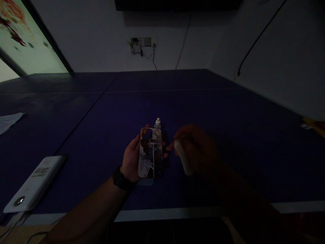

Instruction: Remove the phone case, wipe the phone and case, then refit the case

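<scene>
Left hand (130, 161): closed round the patterned phone case (147, 154), fingertips showing past its right edge. Case is up over the table, printed face and camera cutout to the viewer, long side roughly vertical. Can't tell if there's a phone in it. Right hand (200, 150): just right of the case, fingers curled in on a white elongated piece (183, 157), tilted. Too blurred/dark to say what it is.

Around the left grip: black wristband (123, 179) on the wrist just below; pale flat slab (146, 182) pokes out under the case's bottom edge, mostly hidden. Small white-capped bottle (157, 122) directly beyond the case's top edge, lower part blocked by it.

Farther out: white box-shaped device (37, 181) well left on the blue table (132, 105), cable at its near end. Printed sheet (10, 122) farther left. Wall sockets (144, 41) with plugs and cords, well beyond both hands.
</scene>
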### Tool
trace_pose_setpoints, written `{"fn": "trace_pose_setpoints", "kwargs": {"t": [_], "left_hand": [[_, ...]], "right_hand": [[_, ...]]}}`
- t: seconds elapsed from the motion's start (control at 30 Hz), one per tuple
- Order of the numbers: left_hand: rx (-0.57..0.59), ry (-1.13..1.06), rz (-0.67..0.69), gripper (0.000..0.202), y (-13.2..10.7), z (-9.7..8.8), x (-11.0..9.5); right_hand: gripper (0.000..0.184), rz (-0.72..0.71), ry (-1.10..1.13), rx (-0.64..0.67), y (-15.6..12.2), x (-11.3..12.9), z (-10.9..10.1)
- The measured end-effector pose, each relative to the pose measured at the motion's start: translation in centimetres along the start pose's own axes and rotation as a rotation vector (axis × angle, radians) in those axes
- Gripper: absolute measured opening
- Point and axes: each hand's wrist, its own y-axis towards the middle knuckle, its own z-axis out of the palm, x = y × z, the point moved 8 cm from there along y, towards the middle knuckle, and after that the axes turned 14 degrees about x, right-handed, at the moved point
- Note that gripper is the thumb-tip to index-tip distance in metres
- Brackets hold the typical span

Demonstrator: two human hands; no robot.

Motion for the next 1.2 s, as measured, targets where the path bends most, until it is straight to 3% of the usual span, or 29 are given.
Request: {"fn": "trace_pose_setpoints", "kwargs": {"t": [0.07,0.17,0.33,0.43,0.53,0.7,0.77,0.83,0.9,0.97,1.03,1.1,1.2], "left_hand": [[-0.005,0.009,0.01,0.05,-0.2,0.0,0.0],[0.006,0.037,-0.011,0.046,-0.3,0.0,0.4],[0.037,0.199,0.001,0.039,-0.3,-0.1,0.9],[-0.033,0.39,-0.016,0.051,-0.5,-0.4,1.0],[-0.059,0.563,-0.044,0.065,-0.5,-0.6,1.4],[-0.115,0.804,0.034,0.067,-0.4,-1.2,-0.1],[-0.194,1.122,0.096,0.063,-0.7,-1.2,-2.2],[-0.28,1.584,0.122,0.059,-0.9,-0.4,-4.1],[-0.342,1.917,0.043,0.054,-0.9,-0.3,-5.0],[-0.417,2.111,-0.099,0.049,-0.9,-0.7,-5.4],[-0.488,2.194,-0.273,0.049,-1.3,-1.4,-5.4],[-0.534,2.193,-0.365,0.057,-1.8,-1.8,-5.1],[-0.562,2.083,-0.237,0.068,-2.7,-1.2,-4.6]], "right_hand": [[0.023,0.215,0.084,-0.045,-0.4,-1.0,-1.5],[0.022,0.315,-0.069,0.058,-0.6,-0.1,-1.8],[0.019,0.376,-0.243,0.294,-1.8,1.5,2.2],[0.022,0.529,-0.169,0.313,-3.2,0.0,4.1],[0.027,0.599,-0.108,0.294,-4.3,-2.4,4.5],[0.028,0.709,-0.014,0.147,-5.5,-7.8,1.5],[0.029,0.771,-0.081,0.113,-5.7,-9.6,-0.1],[0.031,0.834,-0.218,0.134,-5.7,-11.1,-1.4],[0.032,0.877,-0.312,0.156,-5.7,-12.1,-2.2],[0.032,0.903,-0.361,0.158,-5.8,-12.8,-2.8],[0.033,0.925,-0.415,0.154,-6.0,-13.2,-3.1],[0.035,0.944,-0.46,0.148,-6.3,-13.4,-3.4],[0.036,0.967,-0.503,0.138,-6.8,-13.2,-3.9]]}}
